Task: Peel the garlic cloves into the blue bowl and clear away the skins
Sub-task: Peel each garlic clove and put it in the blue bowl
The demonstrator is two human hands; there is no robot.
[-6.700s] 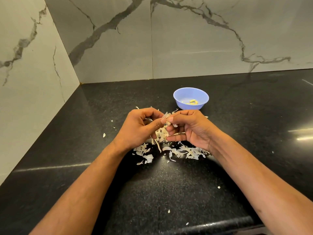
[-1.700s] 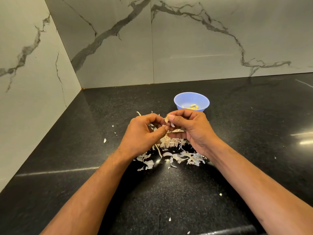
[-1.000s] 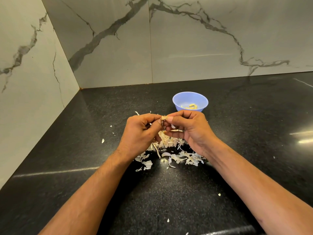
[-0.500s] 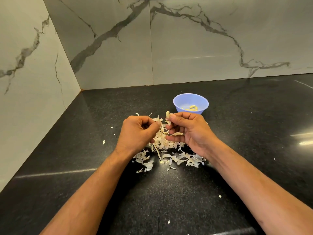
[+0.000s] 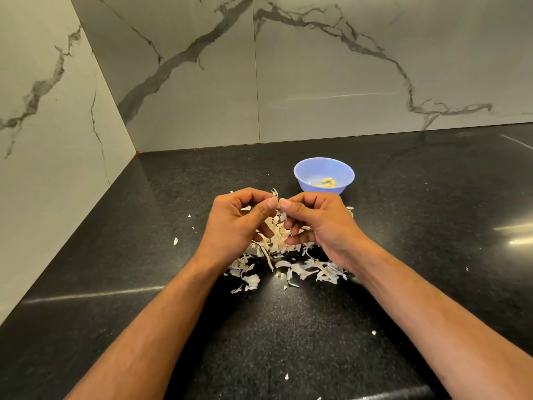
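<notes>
Blue bowl [image 5: 324,176]: small, round, upright, holding a few pale peeled cloves [image 5: 326,182]. Garlic skins [image 5: 288,255]: papery off-white shreds heaped nearer the viewer than the bowl. One garlic clove [image 5: 276,197], partly husked, pinched at the fingertips.

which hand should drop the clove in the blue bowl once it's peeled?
Right, probably. The right hand sits just in front of the blue bowl; the left hand is farther to the side. Both pinch the garlic clove now.
</notes>
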